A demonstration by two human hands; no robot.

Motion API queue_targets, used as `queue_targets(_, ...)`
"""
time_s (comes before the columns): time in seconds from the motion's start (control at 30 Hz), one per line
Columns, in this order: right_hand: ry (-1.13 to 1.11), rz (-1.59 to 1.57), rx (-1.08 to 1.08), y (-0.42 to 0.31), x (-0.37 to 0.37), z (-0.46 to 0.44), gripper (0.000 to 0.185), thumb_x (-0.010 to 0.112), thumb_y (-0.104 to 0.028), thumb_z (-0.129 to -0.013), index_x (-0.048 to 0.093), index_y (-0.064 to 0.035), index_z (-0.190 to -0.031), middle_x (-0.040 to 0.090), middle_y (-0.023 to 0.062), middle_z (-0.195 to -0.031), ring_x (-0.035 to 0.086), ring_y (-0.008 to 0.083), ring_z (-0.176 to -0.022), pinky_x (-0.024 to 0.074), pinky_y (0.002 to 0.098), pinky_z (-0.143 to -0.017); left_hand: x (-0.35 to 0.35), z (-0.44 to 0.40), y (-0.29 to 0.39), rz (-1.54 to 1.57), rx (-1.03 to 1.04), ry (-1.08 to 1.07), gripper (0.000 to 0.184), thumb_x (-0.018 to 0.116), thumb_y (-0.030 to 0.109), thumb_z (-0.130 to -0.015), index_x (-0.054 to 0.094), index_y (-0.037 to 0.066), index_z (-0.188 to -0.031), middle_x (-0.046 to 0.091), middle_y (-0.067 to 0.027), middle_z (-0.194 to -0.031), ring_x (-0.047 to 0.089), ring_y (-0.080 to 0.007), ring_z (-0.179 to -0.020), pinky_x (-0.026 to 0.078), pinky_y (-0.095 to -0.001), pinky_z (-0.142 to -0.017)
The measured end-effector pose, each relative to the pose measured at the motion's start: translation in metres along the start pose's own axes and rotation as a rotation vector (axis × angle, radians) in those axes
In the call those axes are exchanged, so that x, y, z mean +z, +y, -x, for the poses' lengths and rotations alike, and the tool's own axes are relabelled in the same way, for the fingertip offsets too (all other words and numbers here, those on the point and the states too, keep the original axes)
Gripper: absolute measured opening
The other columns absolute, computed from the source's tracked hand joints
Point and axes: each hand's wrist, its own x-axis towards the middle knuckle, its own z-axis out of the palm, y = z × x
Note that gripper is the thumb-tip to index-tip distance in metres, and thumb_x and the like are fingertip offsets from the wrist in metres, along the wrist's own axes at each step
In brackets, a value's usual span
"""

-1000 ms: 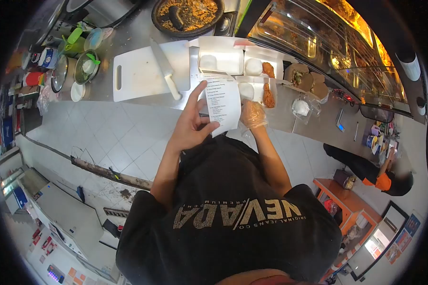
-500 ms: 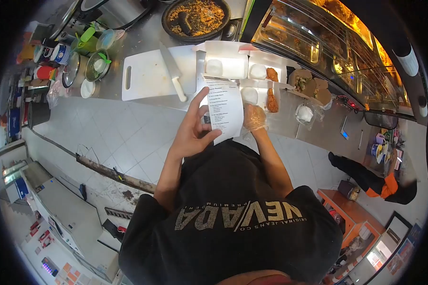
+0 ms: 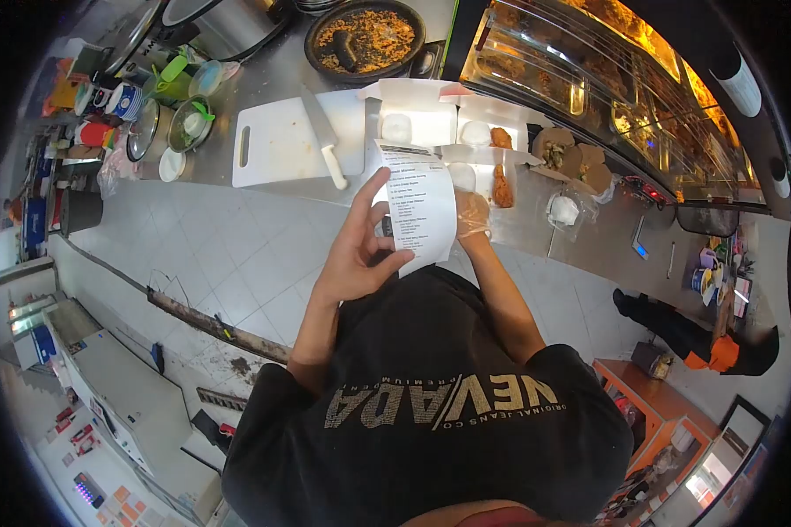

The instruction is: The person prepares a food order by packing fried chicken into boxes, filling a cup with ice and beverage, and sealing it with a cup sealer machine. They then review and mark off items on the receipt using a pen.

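My left hand (image 3: 353, 250) grips a long printed paper receipt (image 3: 422, 206), with the thumb on its lower left and a finger at its upper left edge. The paper curves towards the right. At its right edge is my right hand (image 3: 473, 215), in a clear plastic glove; its fingers are partly hidden, and I cannot make out whether they hold the paper. Beyond the receipt stand open white boxes (image 3: 438, 114) with rounds of rice (image 3: 476, 133) and pieces of fried chicken (image 3: 502, 186). A knife (image 3: 321, 127) lies across the white cutting board (image 3: 268, 145).
A dark stone mortar (image 3: 312, 39) with orange crumbs sits at the back. Right of the boxes are a brown food box (image 3: 560, 154) and bagged rice (image 3: 562, 211). A heated display case (image 3: 580, 97) borders the counter. Another person (image 3: 720, 351) is at far right.
The view has shifted slightly, so the counter sits a little lower and further right. My left hand still has the receipt; my right hand stays by its right edge.
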Motion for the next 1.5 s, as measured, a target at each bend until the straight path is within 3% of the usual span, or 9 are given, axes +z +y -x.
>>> queue_targets(0.53,-0.034,0.071,-0.014,0.007,0.022,-0.013,0.019,0.067,-0.023,-0.085,0.077,-0.0086,-0.076,0.073,0.0202,-0.075,0.074,0.0389,-0.073,0.0601,0.0487,-0.067,0.028,0.038,-0.003,-0.067,0.048,0.080,0.105,0.066,-0.022,-0.083,0.007,0.006,-0.165,0.035,-0.0187,-0.158,0.046,-0.0275,-0.141,0.059,-0.0393,-0.098)
queue_targets(0.73,-0.034,0.063,-0.013,0.001,0.021,-0.012,0.017,0.069,-0.023,-0.082,0.076,-0.0074,-0.079,0.073,0.0214,-0.080,0.075,0.0392,-0.078,0.0600,0.0492,-0.070,0.024,0.043,-0.016,0.016,-0.046,0.099,0.103,0.068,-0.021,-0.081,0.012,0.004,-0.164,0.021,-0.0169,-0.166,0.035,-0.0324,-0.149,0.059,-0.0440,-0.101)
queue_targets(0.83,-0.045,0.084,-0.028,0.000,0.018,-0.015,0.017,0.070,-0.023,-0.081,0.076,-0.0070,-0.079,0.073,0.0218,-0.081,0.074,0.0401,-0.079,0.0599,0.0496,-0.071,0.014,0.041,-0.025,-0.059,-0.053,0.101,0.105,0.065,-0.022,-0.083,0.007,0.009,-0.165,0.044,-0.0201,-0.151,0.052,-0.0261,-0.134,0.059,-0.0375,-0.098)
queue_targets(0.93,-0.056,0.097,-0.060,0.001,0.018,-0.018,0.029,0.065,-0.030,-0.087,0.076,-0.0044,-0.077,0.073,0.0242,-0.078,0.074,0.0405,-0.075,0.0597,0.0514,-0.069,-0.002,0.035,-0.039,-0.100,-0.103,0.125,0.106,0.065,-0.022,-0.083,0.008,0.011,-0.166,0.045,-0.0200,-0.149,0.052,-0.0264,-0.135,0.059,-0.0363,-0.097)
queue_targets(1.03,-0.083,0.121,-0.002,0.000,0.028,-0.026,0.032,0.064,-0.031,-0.087,0.076,-0.0043,-0.074,0.072,0.0249,-0.075,0.074,0.0408,-0.070,0.0602,0.0509,-0.069,-0.029,0.027,-0.060,-0.040,-0.200,0.103,0.104,0.068,-0.020,-0.082,0.012,0.010,-0.165,0.027,-0.0159,-0.164,0.038,-0.0318,-0.147,0.060,-0.0408,-0.098)
queue_targets(1.13,-0.243,0.119,0.114,-0.010,0.012,-0.029,0.030,0.064,-0.030,-0.086,0.077,-0.0031,-0.081,0.074,0.0251,-0.085,0.074,0.0427,-0.081,0.0598,0.0519,-0.074,-0.054,0.018,-0.083,-0.074,-0.260,0.079,0.103,0.066,-0.019,-0.084,0.011,0.012,-0.165,0.041,-0.0187,-0.153,0.051,-0.0277,-0.138,0.060,-0.0325,-0.093)
queue_targets(1.37,-0.272,0.080,0.222,-0.016,-0.013,-0.040,0.038,0.056,-0.033,-0.091,0.076,-0.0015,-0.083,0.074,0.0263,-0.090,0.073,0.0435,-0.085,0.0584,0.0520,-0.079,-0.094,-0.012,-0.163,-0.131,-0.397,-0.008,0.100,0.071,-0.011,-0.081,0.018,0.011,-0.164,0.032,-0.0211,-0.160,0.044,-0.0314,-0.143,0.061,-0.0346,-0.082)
queue_targets(1.47,-0.303,0.033,0.204,0.002,-0.016,-0.041,0.039,0.059,-0.035,-0.090,0.073,0.0007,-0.084,0.072,0.0271,-0.094,0.070,0.0439,-0.088,0.0560,0.0520,-0.085,-0.102,-0.022,-0.217,-0.240,-0.517,-0.038,0.103,0.076,-0.006,-0.076,0.020,0.005,-0.161,0.033,-0.0254,-0.159,0.038,-0.0374,-0.147,0.056,-0.0431,-0.099)
queue_targets(1.5,-0.317,0.025,0.206,0.006,-0.018,-0.042,0.039,0.060,-0.036,-0.090,0.073,0.0009,-0.085,0.072,0.0272,-0.097,0.070,0.0438,-0.091,0.0554,0.0517,-0.086,-0.104,-0.023,-0.241,-0.321,-0.431,-0.040,0.103,0.077,-0.004,-0.075,0.021,0.003,-0.161,0.032,-0.0267,-0.159,0.036,-0.0395,-0.148,0.050,-0.0447,-0.106)
